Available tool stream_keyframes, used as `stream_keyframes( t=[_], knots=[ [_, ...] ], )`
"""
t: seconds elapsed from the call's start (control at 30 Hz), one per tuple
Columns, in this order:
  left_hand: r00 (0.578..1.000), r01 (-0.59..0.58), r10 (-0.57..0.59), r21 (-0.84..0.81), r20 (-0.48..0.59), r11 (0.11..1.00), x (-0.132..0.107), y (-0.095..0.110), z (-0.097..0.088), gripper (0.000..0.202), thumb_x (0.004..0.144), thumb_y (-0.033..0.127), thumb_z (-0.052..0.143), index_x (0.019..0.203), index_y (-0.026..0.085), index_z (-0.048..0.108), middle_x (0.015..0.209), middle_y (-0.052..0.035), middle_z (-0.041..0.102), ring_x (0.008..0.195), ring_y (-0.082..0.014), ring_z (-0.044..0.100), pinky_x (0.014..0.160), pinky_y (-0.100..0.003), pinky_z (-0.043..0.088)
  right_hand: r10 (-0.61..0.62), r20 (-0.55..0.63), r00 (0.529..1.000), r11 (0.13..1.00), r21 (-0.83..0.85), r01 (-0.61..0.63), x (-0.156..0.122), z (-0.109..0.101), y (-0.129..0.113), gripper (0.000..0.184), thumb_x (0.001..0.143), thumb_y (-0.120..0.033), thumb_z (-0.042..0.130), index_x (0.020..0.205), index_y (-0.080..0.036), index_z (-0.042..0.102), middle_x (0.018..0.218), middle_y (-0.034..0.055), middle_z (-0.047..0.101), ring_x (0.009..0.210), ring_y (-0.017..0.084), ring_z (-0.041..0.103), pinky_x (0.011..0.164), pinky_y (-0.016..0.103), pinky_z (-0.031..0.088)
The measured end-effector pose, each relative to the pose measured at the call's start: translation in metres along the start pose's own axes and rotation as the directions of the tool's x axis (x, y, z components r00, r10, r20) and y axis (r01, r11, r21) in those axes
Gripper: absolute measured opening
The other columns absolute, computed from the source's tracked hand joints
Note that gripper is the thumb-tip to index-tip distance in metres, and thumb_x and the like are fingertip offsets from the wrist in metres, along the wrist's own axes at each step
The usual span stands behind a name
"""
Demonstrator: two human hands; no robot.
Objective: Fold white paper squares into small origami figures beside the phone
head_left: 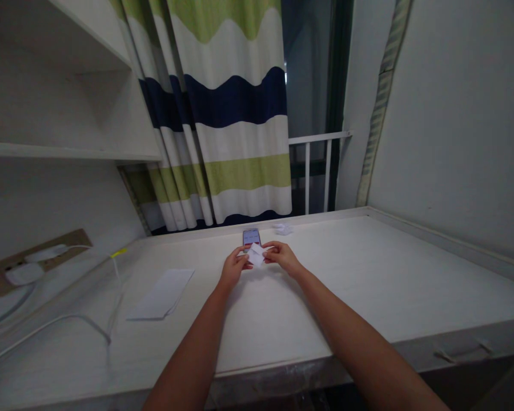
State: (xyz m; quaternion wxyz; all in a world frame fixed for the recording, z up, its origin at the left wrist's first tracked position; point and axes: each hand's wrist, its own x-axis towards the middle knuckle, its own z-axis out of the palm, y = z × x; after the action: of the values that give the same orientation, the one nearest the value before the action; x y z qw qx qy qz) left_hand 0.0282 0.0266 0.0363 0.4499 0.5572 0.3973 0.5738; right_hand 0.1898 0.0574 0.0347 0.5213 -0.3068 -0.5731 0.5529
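Note:
A small folded piece of white paper (256, 255) is held just above the desk, pinched between my two hands. My left hand (235, 266) grips its left edge with thumb and fingers. On the other side, my right hand (284, 257) pinches the right edge. Right behind the paper lies a phone (252, 236) with its screen lit, its lower part partly covered by the paper. A white folded or crumpled paper piece (282, 228) rests beyond my right hand, near the back edge.
A stack of white paper sheets (161, 294) lies on the white desk (368, 274) to the left. White cables (72, 315) run from a power strip (38, 260) at far left. Shelves (68, 149) overhang the left side. A striped curtain (240, 137) hangs behind.

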Motion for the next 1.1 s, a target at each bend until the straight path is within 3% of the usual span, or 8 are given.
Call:
stream_keyframes(
  t=[0.5, 0.8, 1.1],
  knots=[
    [0.999, 0.024, -0.025, 0.051, 0.031, 0.998, -0.0028, 0.0048, 0.0017, 0.053, 0.061, 0.032, 0.064, 0.109, 0.015, 0.049, 0.066, -0.0041, 0.065, 0.061, -0.0172, 0.064, 0.054, -0.026, 0.050, -0.014, -0.038, 0.999, 1.000, 0.021, 0.015, 0.0015, -0.0014, 0.0006, 0.035, 0.046, -0.032, 0.072, 0.074, -0.014, 0.061, 0.048, -0.0045, 0.056, 0.046, 0.009, 0.054, 0.055, 0.026, 0.048],
    [1.000, 0.024, -0.025, 0.067, 0.013, 0.997, -0.0025, 0.0027, 0.0021, 0.052, 0.055, 0.036, 0.068, 0.099, 0.011, 0.054, 0.059, -0.0041, 0.065, 0.057, -0.0188, 0.063, 0.053, -0.026, 0.048, -0.031, -0.013, 0.999, 0.999, 0.018, 0.032, -0.0001, -0.0007, -0.0002, 0.025, 0.050, -0.028, 0.069, 0.068, -0.015, 0.058, 0.047, -0.0060, 0.052, 0.045, 0.008, 0.051, 0.053, 0.024, 0.045],
    [0.999, 0.011, -0.010, 0.022, -0.041, 1.000, -0.0016, 0.0040, 0.0011, 0.037, 0.053, 0.036, 0.069, 0.079, 0.010, 0.063, 0.058, -0.0049, 0.065, 0.054, -0.0159, 0.062, 0.053, -0.025, 0.049, -0.065, 0.008, 0.998, 0.998, -0.017, 0.065, -0.0017, -0.0001, -0.0047, 0.020, 0.053, -0.026, 0.068, 0.066, -0.015, 0.059, 0.058, -0.0023, 0.058, 0.054, 0.010, 0.055, 0.052, 0.022, 0.044]
  ],
)
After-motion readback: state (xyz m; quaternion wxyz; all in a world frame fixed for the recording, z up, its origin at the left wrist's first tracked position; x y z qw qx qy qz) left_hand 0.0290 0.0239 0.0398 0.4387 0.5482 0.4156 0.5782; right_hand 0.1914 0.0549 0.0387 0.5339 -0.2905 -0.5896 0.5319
